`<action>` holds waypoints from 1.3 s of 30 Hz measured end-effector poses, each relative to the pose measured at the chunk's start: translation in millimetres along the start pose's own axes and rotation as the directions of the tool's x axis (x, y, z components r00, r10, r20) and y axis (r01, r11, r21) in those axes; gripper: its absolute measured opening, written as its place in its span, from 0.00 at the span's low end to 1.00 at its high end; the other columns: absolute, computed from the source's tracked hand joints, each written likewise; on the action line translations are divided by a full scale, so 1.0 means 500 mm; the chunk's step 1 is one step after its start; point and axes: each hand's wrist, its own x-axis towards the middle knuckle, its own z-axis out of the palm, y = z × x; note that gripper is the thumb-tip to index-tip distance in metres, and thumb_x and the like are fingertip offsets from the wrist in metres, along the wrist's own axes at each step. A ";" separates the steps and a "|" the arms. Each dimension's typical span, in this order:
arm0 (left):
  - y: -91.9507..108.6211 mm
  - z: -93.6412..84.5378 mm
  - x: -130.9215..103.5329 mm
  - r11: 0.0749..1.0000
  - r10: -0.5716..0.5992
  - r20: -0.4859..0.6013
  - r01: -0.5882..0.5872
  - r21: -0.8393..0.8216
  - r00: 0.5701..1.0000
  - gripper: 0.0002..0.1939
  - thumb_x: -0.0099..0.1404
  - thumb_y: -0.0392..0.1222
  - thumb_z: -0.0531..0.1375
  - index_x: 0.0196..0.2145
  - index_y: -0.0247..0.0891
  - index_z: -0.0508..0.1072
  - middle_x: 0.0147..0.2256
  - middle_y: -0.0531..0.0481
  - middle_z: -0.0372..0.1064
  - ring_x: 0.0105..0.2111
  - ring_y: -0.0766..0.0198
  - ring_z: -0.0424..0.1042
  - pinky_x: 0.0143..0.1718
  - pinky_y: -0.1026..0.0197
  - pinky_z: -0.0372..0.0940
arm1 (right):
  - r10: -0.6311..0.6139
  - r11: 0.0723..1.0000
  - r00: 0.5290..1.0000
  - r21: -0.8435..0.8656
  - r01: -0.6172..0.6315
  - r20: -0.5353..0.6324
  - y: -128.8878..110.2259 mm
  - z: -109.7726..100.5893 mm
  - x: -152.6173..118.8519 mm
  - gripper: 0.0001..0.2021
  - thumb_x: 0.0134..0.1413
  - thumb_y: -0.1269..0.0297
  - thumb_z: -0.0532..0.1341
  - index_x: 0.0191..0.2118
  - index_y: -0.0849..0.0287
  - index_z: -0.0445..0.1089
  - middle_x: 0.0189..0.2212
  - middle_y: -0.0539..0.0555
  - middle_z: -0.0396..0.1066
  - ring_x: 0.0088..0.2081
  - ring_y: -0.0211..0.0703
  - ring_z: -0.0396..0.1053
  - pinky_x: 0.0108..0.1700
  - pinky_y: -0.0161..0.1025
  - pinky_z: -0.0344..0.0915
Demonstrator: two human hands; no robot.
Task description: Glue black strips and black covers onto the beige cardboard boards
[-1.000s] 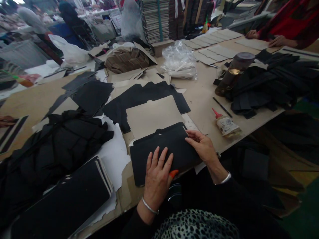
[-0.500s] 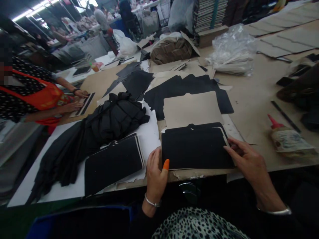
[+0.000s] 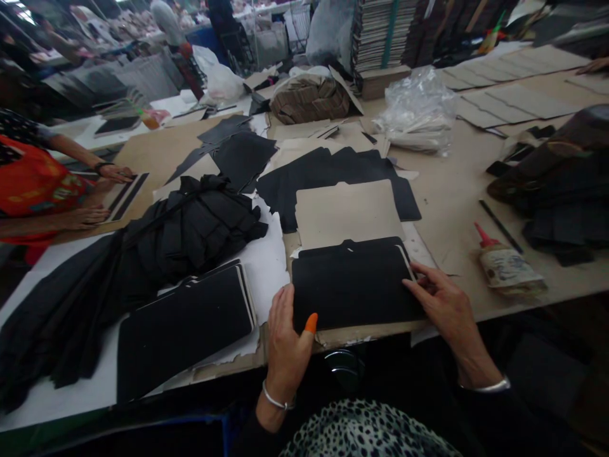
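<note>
A black tabbed board (image 3: 352, 285) lies in front of me on a small stack, with pale edges showing at its right side. My left hand (image 3: 288, 333) rests along the board's left edge, fingers stretched and close together, an orange finger cover on the thumb. At the opposite edge, my right hand (image 3: 442, 298) has thumb and fingers closed on the right side of the board; some fingertips are hidden. A beige tabbed board (image 3: 349, 212) lies just behind. To the left sits another stack of black boards (image 3: 185, 330).
Black fabric strips (image 3: 190, 222) are heaped left of centre. Dark sheets (image 3: 333, 171) lie fanned behind the boards. A glue bottle (image 3: 509, 266) with a red nozzle lies at right, near a dark strip (image 3: 499, 225). A co-worker's hands (image 3: 111, 178) work at far left.
The view has turned a little to the right, so the scene sits further left. Both hands keep their places at the black board's two side edges.
</note>
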 end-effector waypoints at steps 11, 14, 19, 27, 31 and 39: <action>0.008 -0.031 0.021 0.950 -0.147 0.124 0.175 -0.258 0.981 0.31 0.65 0.41 0.62 0.65 0.47 0.64 0.58 0.43 0.71 0.54 0.54 0.73 0.58 0.46 0.69 | -0.025 0.999 0.999 0.022 0.025 -0.022 0.004 -0.006 0.005 0.27 0.56 0.41 0.63 0.52 0.56 0.76 0.42 0.59 0.76 0.34 0.48 0.72 0.40 0.48 0.70; 0.007 -0.039 0.028 0.927 -0.228 0.184 0.271 -0.259 0.956 0.32 0.64 0.48 0.63 0.65 0.47 0.65 0.55 0.43 0.73 0.49 0.54 0.76 0.56 0.46 0.70 | -0.015 0.997 1.000 0.071 0.014 0.009 0.001 -0.021 -0.013 0.22 0.61 0.46 0.61 0.51 0.57 0.75 0.39 0.58 0.75 0.36 0.48 0.72 0.43 0.47 0.70; -0.008 -0.034 0.048 0.880 -0.346 0.228 0.399 -0.257 0.910 0.38 0.57 0.54 0.67 0.64 0.46 0.66 0.53 0.42 0.74 0.43 0.54 0.77 0.53 0.44 0.71 | 0.042 0.995 0.998 0.091 -0.046 0.047 0.003 -0.050 -0.066 0.18 0.62 0.51 0.62 0.50 0.55 0.76 0.39 0.56 0.74 0.37 0.47 0.72 0.42 0.45 0.69; -0.021 -0.028 0.062 0.874 -0.360 0.234 0.414 -0.254 0.903 0.39 0.56 0.52 0.66 0.64 0.46 0.66 0.51 0.45 0.74 0.39 0.59 0.76 0.50 0.50 0.72 | 0.006 1.000 0.998 0.029 -0.008 0.070 -0.001 -0.060 -0.108 0.14 0.64 0.56 0.62 0.50 0.55 0.77 0.41 0.56 0.74 0.41 0.49 0.73 0.48 0.47 0.68; -0.006 -0.025 0.062 0.942 -0.297 0.221 0.323 -0.090 0.929 0.40 0.56 0.54 0.64 0.66 0.46 0.64 0.53 0.44 0.71 0.40 0.55 0.75 0.48 0.48 0.71 | -0.028 0.999 0.999 -0.038 0.029 0.035 -0.001 -0.060 -0.105 0.15 0.65 0.57 0.62 0.53 0.55 0.75 0.43 0.56 0.74 0.41 0.48 0.73 0.49 0.46 0.68; 0.001 -0.027 0.063 0.956 -0.279 0.210 0.291 -0.030 0.937 0.39 0.56 0.55 0.62 0.65 0.43 0.66 0.51 0.43 0.71 0.39 0.53 0.74 0.47 0.48 0.71 | -0.045 0.997 0.997 -0.053 0.049 0.069 0.000 -0.057 -0.107 0.12 0.64 0.59 0.62 0.51 0.54 0.76 0.41 0.54 0.74 0.42 0.47 0.73 0.48 0.44 0.68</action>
